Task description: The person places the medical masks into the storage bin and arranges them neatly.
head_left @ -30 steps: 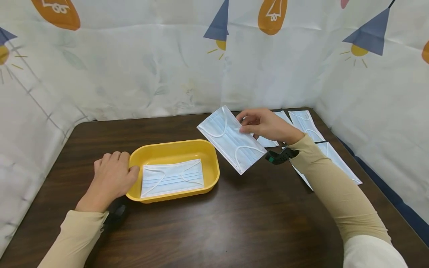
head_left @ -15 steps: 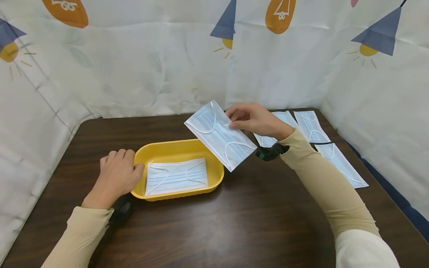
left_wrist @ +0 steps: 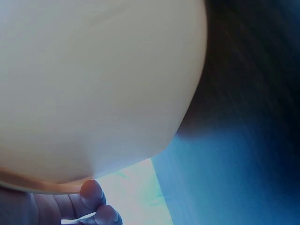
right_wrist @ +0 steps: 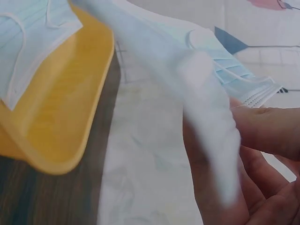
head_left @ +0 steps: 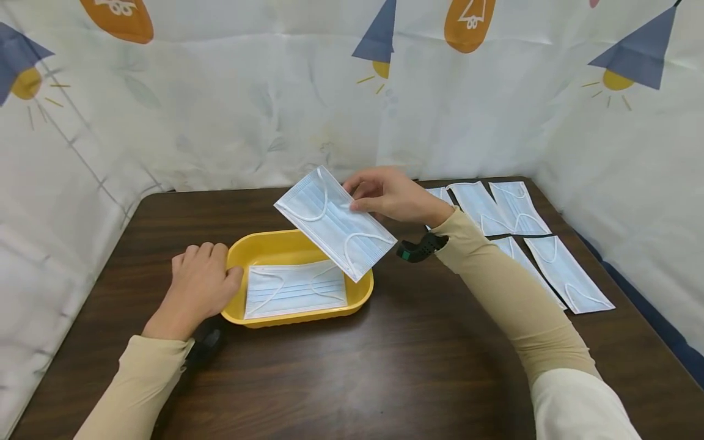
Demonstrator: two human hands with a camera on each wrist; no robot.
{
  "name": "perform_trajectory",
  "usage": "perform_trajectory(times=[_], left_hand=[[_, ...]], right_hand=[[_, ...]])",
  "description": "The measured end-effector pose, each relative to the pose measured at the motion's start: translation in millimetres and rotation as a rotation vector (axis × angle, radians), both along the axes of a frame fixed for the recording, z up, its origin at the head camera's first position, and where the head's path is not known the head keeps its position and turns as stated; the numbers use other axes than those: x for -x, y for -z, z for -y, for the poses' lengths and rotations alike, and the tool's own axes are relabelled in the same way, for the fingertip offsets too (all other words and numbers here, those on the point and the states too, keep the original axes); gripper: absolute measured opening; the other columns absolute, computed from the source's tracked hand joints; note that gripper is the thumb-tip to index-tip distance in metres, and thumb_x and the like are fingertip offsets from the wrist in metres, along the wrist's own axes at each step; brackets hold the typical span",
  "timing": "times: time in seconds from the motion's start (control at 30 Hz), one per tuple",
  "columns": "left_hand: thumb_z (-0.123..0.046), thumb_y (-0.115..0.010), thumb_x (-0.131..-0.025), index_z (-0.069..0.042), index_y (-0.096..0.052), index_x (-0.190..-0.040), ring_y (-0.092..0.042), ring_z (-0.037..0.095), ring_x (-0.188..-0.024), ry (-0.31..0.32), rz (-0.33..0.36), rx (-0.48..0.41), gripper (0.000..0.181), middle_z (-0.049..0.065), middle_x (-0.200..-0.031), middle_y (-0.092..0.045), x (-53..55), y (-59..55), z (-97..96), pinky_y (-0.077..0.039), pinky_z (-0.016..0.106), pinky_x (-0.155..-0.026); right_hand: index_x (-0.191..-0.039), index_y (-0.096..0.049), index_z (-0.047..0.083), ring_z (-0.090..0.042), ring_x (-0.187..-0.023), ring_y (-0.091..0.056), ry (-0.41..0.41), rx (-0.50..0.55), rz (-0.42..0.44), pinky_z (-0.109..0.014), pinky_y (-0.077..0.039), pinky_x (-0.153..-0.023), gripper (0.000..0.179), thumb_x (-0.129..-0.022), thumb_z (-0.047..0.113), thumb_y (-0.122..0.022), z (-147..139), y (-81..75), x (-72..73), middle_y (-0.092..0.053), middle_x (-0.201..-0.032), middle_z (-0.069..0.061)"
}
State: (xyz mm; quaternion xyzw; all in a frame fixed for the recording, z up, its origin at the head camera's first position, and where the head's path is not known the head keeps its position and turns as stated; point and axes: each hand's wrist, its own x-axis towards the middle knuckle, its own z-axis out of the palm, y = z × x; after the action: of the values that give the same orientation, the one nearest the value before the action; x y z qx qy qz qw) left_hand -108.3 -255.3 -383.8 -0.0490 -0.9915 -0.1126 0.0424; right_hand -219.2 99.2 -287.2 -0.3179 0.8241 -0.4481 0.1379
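A pale-blue face mask (head_left: pixel 332 223) with white ear loops is pinched by its upper right edge in my right hand (head_left: pixel 387 197). It hangs tilted, partly over the right side of a yellow plastic tray (head_left: pixel 264 244). Inside that tray another face mask (head_left: pixel 294 292) lies flat. My left hand (head_left: pixel 200 282) grips the tray's left rim; its fingertips (left_wrist: pixel 91 193) show curled at the rim in the left wrist view. The right wrist view shows the thumb (right_wrist: pixel 269 131) pressing the held mask, which is blurred close to the camera.
Several face masks (head_left: pixel 569 275) lie in rows at the right of the dark wooden table (head_left: pixel 352 379), some partly hidden by the right arm. A white patterned cloth (head_left: pixel 247 110) hangs behind the table and along both sides.
My right hand has carried the pinched mask leftward, from beside the tray to partly above it. The left hand keeps its grip on the rim. The head view has shifted slightly.
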Motion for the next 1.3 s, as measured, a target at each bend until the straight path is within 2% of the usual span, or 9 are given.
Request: perform_trajectory(times=[0.37,0.57,0.73,1.07,1.3], left_hand=[[-0.026,-0.048,-0.096,0.011,-0.056,-0.114,-0.044,0.046,-0.101,-0.001,0.006,0.013,0.041,0.024,-0.101,-0.056,-0.3,-1.6,0.7,-0.033,0.062,-0.088],[-0.026,-0.048,-0.096,0.01,-0.056,-0.112,-0.044,0.046,-0.101,-0.004,0.0,0.013,0.04,0.024,-0.101,-0.056,-0.1,-2.0,0.4,-0.033,0.063,-0.089],[-0.025,-0.048,-0.096,0.01,-0.057,-0.112,-0.044,0.047,-0.102,-0.006,-0.002,0.007,0.04,0.024,-0.101,-0.056,-0.5,-2.0,0.3,-0.033,0.063,-0.09],[-0.025,-0.046,-0.096,0.01,-0.057,-0.112,-0.045,0.046,-0.102,-0.004,-0.008,-0.002,0.04,0.023,-0.101,-0.056,-1.1,-1.6,0.7,-0.033,0.061,-0.088],[-0.027,-0.047,-0.097,0.01,-0.057,-0.114,-0.044,0.045,-0.102,-0.006,0.001,0.004,0.041,0.024,-0.103,-0.056,-0.7,-2.4,0.7,-0.033,0.061,-0.089]], right_hand=[[-0.12,-0.068,0.007,-0.017,-0.076,-0.066,-0.098,-0.029,0.006,-0.038,-0.052,-0.061,0.025,-0.095,0.01,-0.071,27.9,13.0,6.2,-0.077,-0.099,-0.01],[-0.12,-0.067,0.008,-0.022,-0.072,-0.063,-0.138,-0.055,0.017,-0.033,-0.051,-0.06,0.024,-0.096,0.011,-0.07,38.3,18.8,7.4,-0.076,-0.096,-0.009],[-0.12,-0.068,0.012,-0.016,-0.078,-0.066,-0.166,-0.095,0.043,-0.032,-0.054,-0.062,0.023,-0.097,0.013,-0.069,47.3,23.8,8.7,-0.076,-0.095,-0.006],[-0.12,-0.068,0.017,-0.016,-0.082,-0.068,-0.248,-0.21,0.055,-0.034,-0.057,-0.064,0.022,-0.098,0.014,-0.068,66.6,35.5,10.7,-0.076,-0.098,-0.003],[-0.122,-0.069,0.016,-0.016,-0.088,-0.069,-0.328,-0.295,0.033,-0.032,-0.057,-0.064,0.024,-0.099,0.014,-0.068,79.2,41.0,12.0,-0.078,-0.109,-0.004]])
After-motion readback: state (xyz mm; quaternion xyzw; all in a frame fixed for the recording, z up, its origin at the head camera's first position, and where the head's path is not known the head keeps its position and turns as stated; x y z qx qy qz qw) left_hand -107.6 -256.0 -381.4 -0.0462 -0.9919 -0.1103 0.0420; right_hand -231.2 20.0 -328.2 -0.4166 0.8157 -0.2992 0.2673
